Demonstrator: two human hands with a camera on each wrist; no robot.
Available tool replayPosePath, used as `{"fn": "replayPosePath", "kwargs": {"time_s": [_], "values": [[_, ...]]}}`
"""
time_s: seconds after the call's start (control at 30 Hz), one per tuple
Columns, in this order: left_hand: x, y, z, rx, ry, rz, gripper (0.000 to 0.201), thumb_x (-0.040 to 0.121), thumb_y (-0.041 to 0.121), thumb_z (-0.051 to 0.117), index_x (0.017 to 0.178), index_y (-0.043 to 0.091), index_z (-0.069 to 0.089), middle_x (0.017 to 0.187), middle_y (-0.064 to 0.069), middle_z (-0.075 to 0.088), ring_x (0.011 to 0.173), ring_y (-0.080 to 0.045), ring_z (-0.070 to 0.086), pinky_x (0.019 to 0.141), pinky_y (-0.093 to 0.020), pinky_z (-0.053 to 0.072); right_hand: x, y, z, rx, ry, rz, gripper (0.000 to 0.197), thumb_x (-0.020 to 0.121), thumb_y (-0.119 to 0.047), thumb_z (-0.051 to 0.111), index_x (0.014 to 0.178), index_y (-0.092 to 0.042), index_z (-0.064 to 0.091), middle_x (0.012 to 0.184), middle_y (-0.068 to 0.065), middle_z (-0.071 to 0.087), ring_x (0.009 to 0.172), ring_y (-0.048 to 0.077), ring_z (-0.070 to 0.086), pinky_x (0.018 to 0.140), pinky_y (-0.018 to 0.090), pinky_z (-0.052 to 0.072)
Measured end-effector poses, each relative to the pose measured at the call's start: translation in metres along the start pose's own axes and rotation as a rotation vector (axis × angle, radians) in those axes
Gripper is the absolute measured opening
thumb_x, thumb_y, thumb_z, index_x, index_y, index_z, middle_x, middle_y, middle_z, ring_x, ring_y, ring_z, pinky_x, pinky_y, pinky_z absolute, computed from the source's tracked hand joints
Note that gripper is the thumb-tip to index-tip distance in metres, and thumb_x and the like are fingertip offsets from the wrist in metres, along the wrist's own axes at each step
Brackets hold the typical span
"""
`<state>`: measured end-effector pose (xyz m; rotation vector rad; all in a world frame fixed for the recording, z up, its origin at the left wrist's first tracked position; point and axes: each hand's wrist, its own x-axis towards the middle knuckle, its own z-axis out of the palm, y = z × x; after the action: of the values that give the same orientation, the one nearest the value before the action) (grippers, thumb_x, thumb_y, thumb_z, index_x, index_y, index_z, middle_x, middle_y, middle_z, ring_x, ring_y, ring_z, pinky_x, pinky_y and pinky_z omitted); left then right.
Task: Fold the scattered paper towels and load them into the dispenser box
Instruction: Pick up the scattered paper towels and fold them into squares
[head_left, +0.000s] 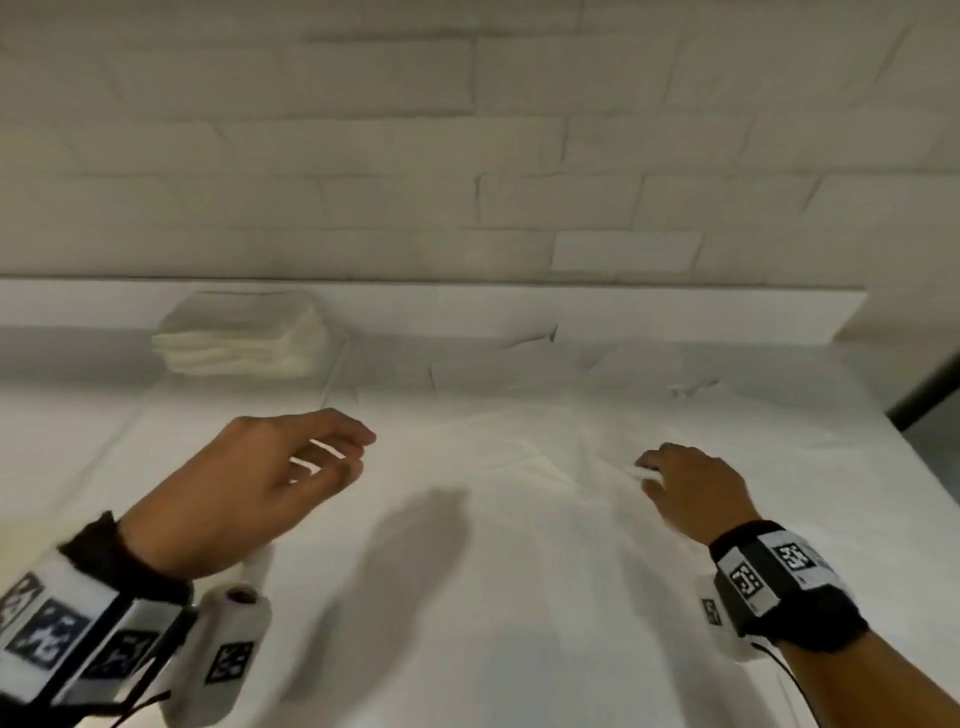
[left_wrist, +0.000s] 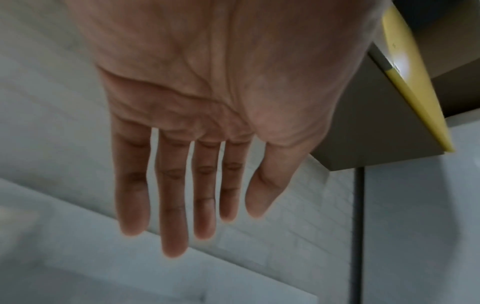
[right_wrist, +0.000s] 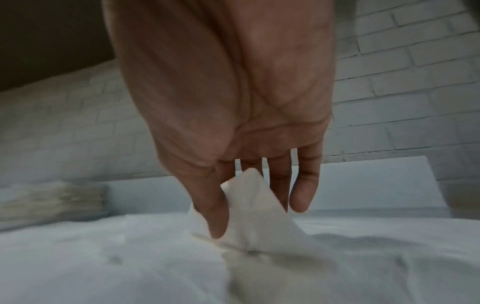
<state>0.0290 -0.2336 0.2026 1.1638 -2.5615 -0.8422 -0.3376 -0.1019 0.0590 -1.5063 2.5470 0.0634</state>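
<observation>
Soft white paper towel (right_wrist: 249, 207), matt and lightly creased, puckers where the right hand (head_left: 693, 491) pinches it. The desk (head_left: 519, 623) is covered in matt white sheeting, wrinkled in places. The folded stack (head_left: 244, 338) at the back looks the same soft, fibrous paper. The wall (head_left: 467, 130) is painted brick, matt and rough. Wristbands (head_left: 784, 577) are black cloth with smooth printed panels. A yellow panel (left_wrist: 413, 82) looks smooth and slightly glossy

Open white tabletop (head_left: 467, 597) between the hands; folded towel stack (head_left: 244, 338) far left by the wall.
</observation>
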Motion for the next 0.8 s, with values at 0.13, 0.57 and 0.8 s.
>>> {"fn": "replayPosePath", "kwargs": {"time_s": [0.13,0.57,0.8], "values": [[0.043,0.056,0.084,-0.06,-0.086,0.107,0.021,0.094,0.032,0.066,0.111,0.044,0.064,0.112,0.026,0.067,0.099,0.005,0.066,0.084,-0.022,0.056,-0.024,0.014,-0.028,0.211,0.258,-0.074,0.02,0.1,-0.029,0.049,0.112,-0.027,0.064,0.104,-0.005,0.065,0.094,0.017,0.062,0.07,0.026,0.038],[0.135,0.18,0.234,-0.337,-0.258,-0.013,0.026,0.092,0.027,0.071,0.067,0.02,0.069,0.065,0.015,0.072,0.058,0.0,0.063,0.06,-0.016,0.046,-0.039,0.187,-0.026,0.456,0.107,0.075,0.044,0.099,-0.055,0.037,0.122,-0.026,0.062,0.128,-0.007,0.053,0.12,0.015,0.049,0.101,0.032,0.041],[0.131,0.181,0.258,-0.706,-0.386,-0.331,0.019,0.099,0.014,0.058,0.102,0.006,0.075,0.093,-0.01,0.078,0.082,-0.022,0.074,0.069,-0.031,0.054,0.001,0.2,0.002,0.093,-0.04,0.15,0.053,0.1,-0.042,0.046,0.146,-0.019,0.036,0.141,0.006,0.045,0.127,0.026,0.043,0.102,0.038,0.04]]}}
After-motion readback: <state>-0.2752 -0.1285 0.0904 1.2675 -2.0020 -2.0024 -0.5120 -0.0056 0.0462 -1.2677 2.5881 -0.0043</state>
